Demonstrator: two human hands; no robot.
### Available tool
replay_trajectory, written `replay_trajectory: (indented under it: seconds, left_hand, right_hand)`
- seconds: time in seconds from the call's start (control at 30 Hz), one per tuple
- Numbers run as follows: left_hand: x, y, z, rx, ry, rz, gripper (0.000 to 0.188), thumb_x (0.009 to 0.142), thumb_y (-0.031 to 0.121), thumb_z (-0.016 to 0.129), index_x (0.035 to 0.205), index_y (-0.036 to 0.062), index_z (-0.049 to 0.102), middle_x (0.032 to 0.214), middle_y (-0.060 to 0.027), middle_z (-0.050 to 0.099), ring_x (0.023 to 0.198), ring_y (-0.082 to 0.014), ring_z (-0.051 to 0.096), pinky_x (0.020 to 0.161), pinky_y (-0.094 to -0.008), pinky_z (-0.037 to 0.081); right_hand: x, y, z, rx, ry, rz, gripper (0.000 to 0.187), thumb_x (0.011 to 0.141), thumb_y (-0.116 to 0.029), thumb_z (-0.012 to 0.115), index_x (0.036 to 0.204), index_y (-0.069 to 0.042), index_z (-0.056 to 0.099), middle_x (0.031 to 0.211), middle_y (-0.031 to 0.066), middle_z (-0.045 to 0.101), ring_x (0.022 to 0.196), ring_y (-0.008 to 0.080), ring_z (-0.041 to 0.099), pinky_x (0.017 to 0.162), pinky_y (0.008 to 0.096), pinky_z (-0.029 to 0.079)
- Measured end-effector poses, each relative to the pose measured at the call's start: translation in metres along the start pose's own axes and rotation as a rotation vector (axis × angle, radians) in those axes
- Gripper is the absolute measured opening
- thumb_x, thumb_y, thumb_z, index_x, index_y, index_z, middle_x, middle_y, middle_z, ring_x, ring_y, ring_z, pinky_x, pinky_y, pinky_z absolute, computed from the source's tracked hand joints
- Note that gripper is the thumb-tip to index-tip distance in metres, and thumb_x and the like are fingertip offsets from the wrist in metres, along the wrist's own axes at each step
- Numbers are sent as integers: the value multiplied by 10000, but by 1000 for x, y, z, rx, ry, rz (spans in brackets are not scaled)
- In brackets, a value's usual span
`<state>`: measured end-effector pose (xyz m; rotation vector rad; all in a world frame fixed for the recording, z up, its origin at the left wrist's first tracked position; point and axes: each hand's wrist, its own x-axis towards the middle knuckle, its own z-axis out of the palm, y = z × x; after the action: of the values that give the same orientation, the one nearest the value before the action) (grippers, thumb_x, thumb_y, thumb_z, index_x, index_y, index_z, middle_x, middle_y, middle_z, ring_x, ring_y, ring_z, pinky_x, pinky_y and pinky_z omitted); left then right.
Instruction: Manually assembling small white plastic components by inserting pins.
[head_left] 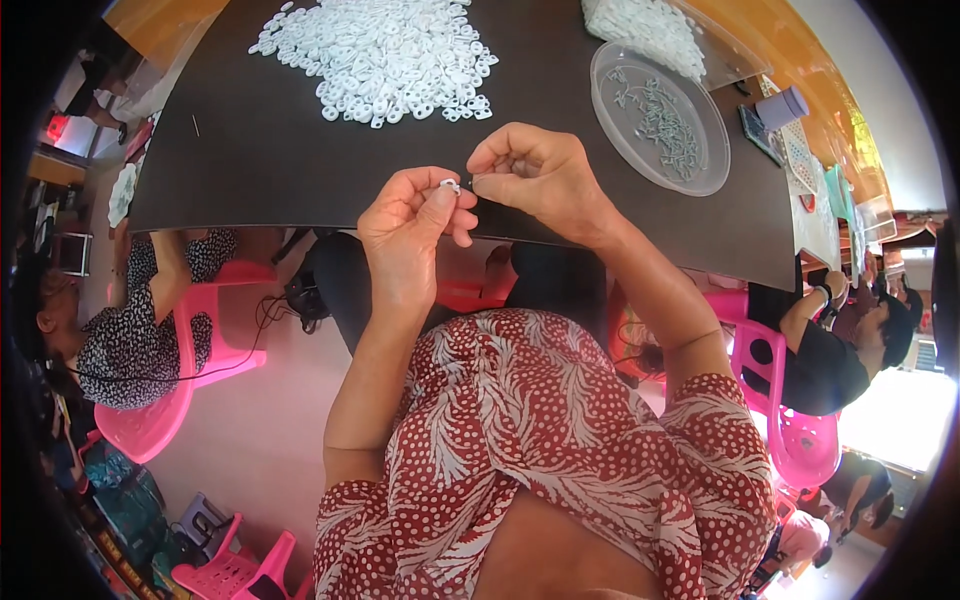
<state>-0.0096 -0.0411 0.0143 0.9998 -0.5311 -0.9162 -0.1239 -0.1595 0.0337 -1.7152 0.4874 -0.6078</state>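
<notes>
Near the front edge of the dark table, my left hand point(400, 230) pinches a small white plastic piece point(449, 185) between thumb and fingertips. Close beside it on the right, my right hand point(545, 175) is closed in a pinch. A tiny bit of something shows at its fingertips, too small to name. The two hands' fingertips are nearly touching. Beyond them lies a large heap of white plastic pieces point(390, 60) with holes in them. To the right, a round clear plastic tray point(612, 128) holds many small grey metal pieces point(665, 125) that look like screws.
A clear bag of white pieces point(645, 35) lies behind the tray. A phone-like dark object point(762, 135) and a lavender cup point(782, 107) stand at the table's right end. People sit on pink chairs to the left point(150, 415) and right point(808, 440).
</notes>
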Motion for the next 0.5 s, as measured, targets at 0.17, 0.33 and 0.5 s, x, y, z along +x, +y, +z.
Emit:
replay_trajectory:
  seconds: [0.17, 0.33, 0.5]
  left_hand:
    - [-1, -3, -3, -15, -16, 5, 128, 885, 71, 567, 941, -43, 578, 774, -115, 627, 603, -127, 576, 511, -234, 465]
    - [-3, -4, -4, 1, -10, 16, 129, 888, 81, 567, 935, -39, 578, 758, -106, 619, 593, -121, 566, 503, -231, 458]
    - [-5, -2, -5, 5, -13, 15, 108, 895, 67, 551, 933, -32, 574, 768, -84, 612, 598, -98, 557, 503, -207, 448]
  right_hand:
    - [0, -3, 6, 54, -24, 34, 134, 753, -28, 667, 861, 28, 614, 707, -4, 587, 651, 32, 513, 572, 195, 433]
    - [0, -6, 10, 41, -31, 38, 144, 748, -23, 674, 864, 30, 609, 719, 3, 595, 655, 38, 536, 573, 196, 438]
    - [-1, -5, 12, 54, -37, 33, 141, 756, -21, 668, 870, 34, 608, 719, 7, 595, 657, 39, 538, 575, 195, 440]
